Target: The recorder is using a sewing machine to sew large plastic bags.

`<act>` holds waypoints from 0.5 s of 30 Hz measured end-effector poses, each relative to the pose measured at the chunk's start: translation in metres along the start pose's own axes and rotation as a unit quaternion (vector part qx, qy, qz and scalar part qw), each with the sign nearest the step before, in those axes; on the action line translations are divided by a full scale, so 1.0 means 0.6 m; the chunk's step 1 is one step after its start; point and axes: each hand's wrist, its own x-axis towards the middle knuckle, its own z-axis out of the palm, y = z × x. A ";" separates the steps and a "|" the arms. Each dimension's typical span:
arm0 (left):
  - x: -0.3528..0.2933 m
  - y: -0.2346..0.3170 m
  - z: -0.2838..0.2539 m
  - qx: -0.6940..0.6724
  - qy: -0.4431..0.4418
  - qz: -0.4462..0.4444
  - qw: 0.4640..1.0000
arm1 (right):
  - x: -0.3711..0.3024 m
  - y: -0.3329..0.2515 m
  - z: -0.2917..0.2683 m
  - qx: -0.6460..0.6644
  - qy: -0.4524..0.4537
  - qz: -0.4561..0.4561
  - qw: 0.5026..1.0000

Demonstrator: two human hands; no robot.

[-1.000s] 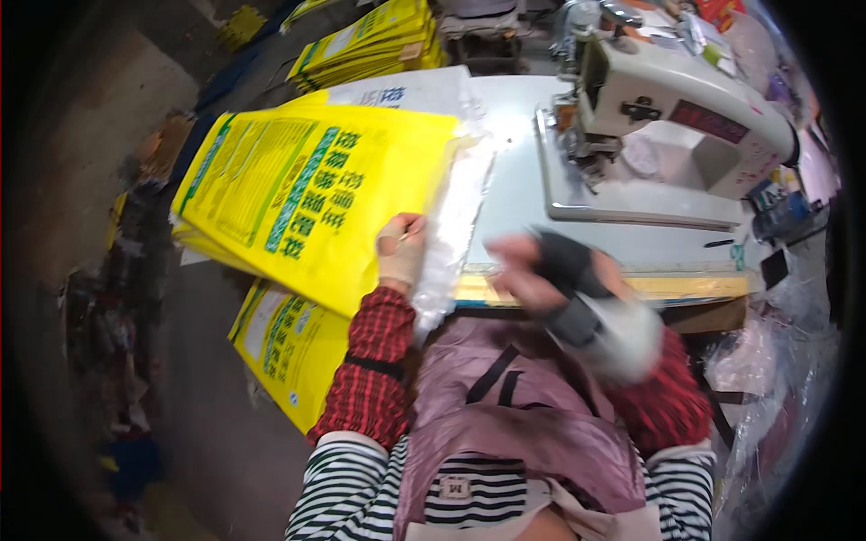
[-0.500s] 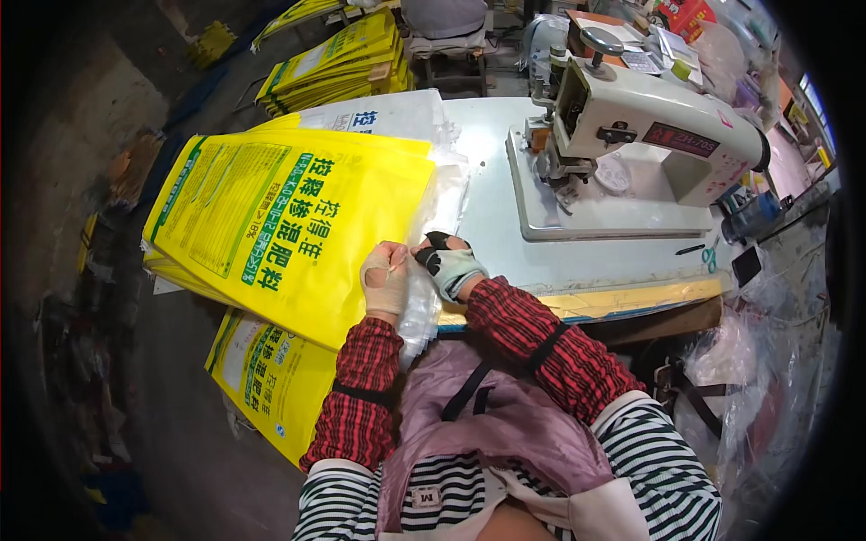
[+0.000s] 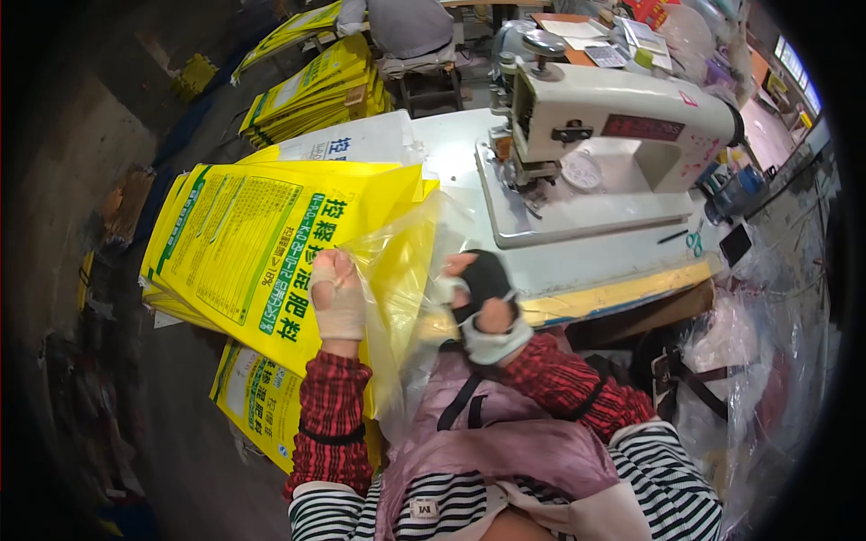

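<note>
My left hand (image 3: 337, 296), in a pale fingerless glove, is closed with its fingers pinching the edge of a clear plastic liner bag (image 3: 406, 257). The film spreads from that hand over the right side of a printed yellow sack (image 3: 244, 234), which tops a stack at the table's left. To the right of the film, my right hand (image 3: 485, 302) wears a black and white glove with bare fingertips. It is smeared by motion, so whether its fingers grip anything does not show. Part of the film hangs down in front of my apron.
A white sewing machine (image 3: 622, 117) stands on the white table (image 3: 559, 278) at the right. Teal scissors (image 3: 694, 243), a pen (image 3: 672, 237) and a dark phone (image 3: 735, 244) lie beyond it. More yellow sacks (image 3: 311, 90) are stacked at the back left, near a seated person (image 3: 410, 27).
My hands have moved apart, the left one leftward over the yellow sack and the right one rightward and lower. The clear film has lifted and spread between them. My view has shifted slightly.
</note>
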 end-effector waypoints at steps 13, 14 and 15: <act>-0.145 0.138 -0.163 0.119 -0.041 0.073 0.989 | 0.040 0.089 0.006 -0.280 -0.373 0.023 0.885; -0.146 0.139 -0.162 0.120 -0.028 0.091 0.988 | 0.028 0.085 -0.003 -0.278 -0.338 0.007 0.899; -0.148 0.143 -0.162 0.115 -0.048 0.076 0.989 | 0.021 0.075 -0.012 -0.202 -0.220 0.070 0.952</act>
